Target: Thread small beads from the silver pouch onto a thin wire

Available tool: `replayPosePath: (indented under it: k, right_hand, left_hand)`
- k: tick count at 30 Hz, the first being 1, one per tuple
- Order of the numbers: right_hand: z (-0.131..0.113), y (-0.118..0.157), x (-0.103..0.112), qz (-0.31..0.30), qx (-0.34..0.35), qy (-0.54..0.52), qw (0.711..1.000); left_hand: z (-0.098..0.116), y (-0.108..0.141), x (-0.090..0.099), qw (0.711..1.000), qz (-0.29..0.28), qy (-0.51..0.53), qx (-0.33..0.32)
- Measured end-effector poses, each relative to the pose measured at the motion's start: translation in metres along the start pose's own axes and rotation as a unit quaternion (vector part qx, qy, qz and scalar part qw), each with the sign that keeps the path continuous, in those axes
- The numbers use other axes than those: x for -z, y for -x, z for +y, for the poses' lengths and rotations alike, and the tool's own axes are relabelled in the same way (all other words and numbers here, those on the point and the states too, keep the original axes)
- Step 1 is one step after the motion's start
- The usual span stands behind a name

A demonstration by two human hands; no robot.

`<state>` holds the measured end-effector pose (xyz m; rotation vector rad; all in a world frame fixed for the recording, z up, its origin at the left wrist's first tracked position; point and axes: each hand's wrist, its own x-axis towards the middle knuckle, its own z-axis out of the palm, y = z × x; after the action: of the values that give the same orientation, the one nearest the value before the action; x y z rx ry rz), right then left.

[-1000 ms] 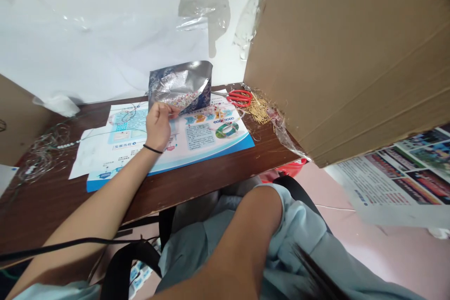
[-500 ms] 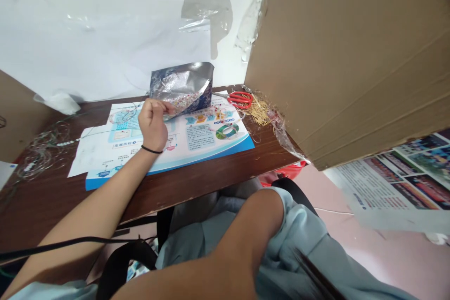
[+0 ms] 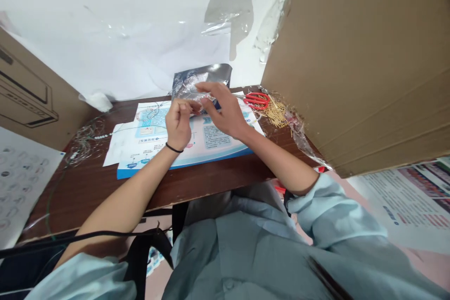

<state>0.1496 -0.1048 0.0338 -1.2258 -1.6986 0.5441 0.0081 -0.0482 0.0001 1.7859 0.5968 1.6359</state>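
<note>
A silver and dark blue pouch (image 3: 220, 72) lies open on printed sheets (image 3: 154, 150) near the wall. My left hand (image 3: 180, 122), with a black band at the wrist, is at the pouch's lower left edge. Its fingers are pinched together, and what they hold is too small to make out. Over the front of the pouch is my right hand (image 3: 225, 110), thumb and forefinger apart, its fingertips close to those of my left hand. The beads in the pouch are mostly hidden behind my hands.
Red-handled scissors (image 3: 257, 100) lie right of the pouch, beside a heap of gold-coloured pins (image 3: 276, 113). Tangled clear thread (image 3: 86, 140) and a string of white beads (image 3: 103, 137) are at the left. A large cardboard panel (image 3: 351, 65) stands at the right.
My right hand has come up from the lap area to the pouch, beside my left hand. My left hand stays at the pouch's edge. The view has shifted, so the table things appear further right.
</note>
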Motion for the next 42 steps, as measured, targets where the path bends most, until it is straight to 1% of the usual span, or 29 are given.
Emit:
replayPosePath:
  k: [1,2,3,4,6,8,11,13,15,17,20,23,26,29,31,34,36,39,40,42]
  right_hand:
    - [0.003,-0.002,-0.002,0.015,-0.004,-0.035,0.999]
    - [0.008,-0.004,-0.005,0.015,-0.011,-0.075,0.997]
    - [0.014,-0.005,-0.008,-0.001,-0.017,-0.118,0.993]
    - [0.02,-0.006,-0.01,-0.019,-0.021,-0.16,0.987]
    - [0.033,-0.008,-0.012,-0.035,-0.028,-0.243,0.969]
    - [0.043,-0.01,-0.01,-0.04,-0.068,-0.278,0.958]
    - [0.05,-0.011,-0.006,-0.069,-0.084,-0.265,0.958]
    - [0.053,-0.011,-0.008,-0.064,-0.087,-0.223,0.969]
    - [0.056,-0.01,-0.013,-0.038,-0.095,-0.155,0.983]
    - [0.06,-0.01,-0.018,0.0,-0.101,-0.062,0.993]
    - [0.064,-0.008,-0.019,0.042,-0.1,0.055,0.993]
    - [0.063,-0.006,-0.018,0.062,-0.076,0.102,0.99]
    - [0.059,-0.005,-0.021,0.068,-0.025,0.076,0.994]
    - [0.056,-0.003,-0.026,0.064,-0.003,0.017,0.998]
    - [0.057,-0.003,-0.028,0.052,-0.005,-0.012,0.999]
    - [0.06,-0.003,-0.027,0.014,-0.023,-0.046,0.999]
    - [0.062,-0.003,-0.025,-0.006,-0.04,-0.066,0.997]
    - [0.066,-0.004,-0.023,-0.02,-0.05,-0.084,0.995]
    - [0.067,-0.004,-0.023,-0.023,-0.048,-0.081,0.995]
    - [0.068,-0.003,-0.024,-0.025,-0.036,-0.054,0.998]
  left_hand:
    - [0.0,0.001,0.0,1.0,-0.015,-0.011,-0.002]
    - [-0.001,0.002,0.0,0.999,-0.025,-0.022,0.0]
    - [-0.002,0.003,-0.001,0.999,-0.03,-0.03,0.003]
    - [-0.003,0.004,-0.001,0.999,-0.03,-0.033,0.009]
    - [-0.006,0.006,-0.001,0.999,-0.024,-0.026,0.024]
    - [-0.008,0.006,-0.001,0.999,-0.016,-0.013,0.034]
    - [-0.011,0.005,-0.001,0.999,-0.017,0.0,0.04]
    - [-0.015,0.003,-0.001,0.998,-0.03,0.004,0.047]
    - [-0.022,0.001,-0.001,0.998,-0.035,-0.004,0.061]
    - [-0.03,0.0,0.001,0.996,-0.018,-0.028,0.078]
    - [-0.04,-0.004,0.006,0.993,0.005,-0.069,0.094]
    - [-0.045,-0.008,0.012,0.989,-0.015,-0.1,0.105]
    - [-0.043,-0.009,0.014,0.983,-0.072,-0.124,0.114]
    - [-0.039,-0.008,0.011,0.974,-0.123,-0.146,0.118]
    - [-0.037,-0.007,0.01,0.97,-0.141,-0.156,0.119]
    - [-0.037,-0.007,0.01,0.966,-0.164,-0.15,0.132]
    - [-0.038,-0.007,0.011,0.962,-0.182,-0.129,0.158]
    - [-0.036,-0.007,0.013,0.949,-0.211,-0.089,0.215]
    - [-0.034,-0.007,0.013,0.943,-0.223,-0.091,0.229]
    - [-0.03,-0.008,0.013,0.929,-0.251,-0.134,0.237]
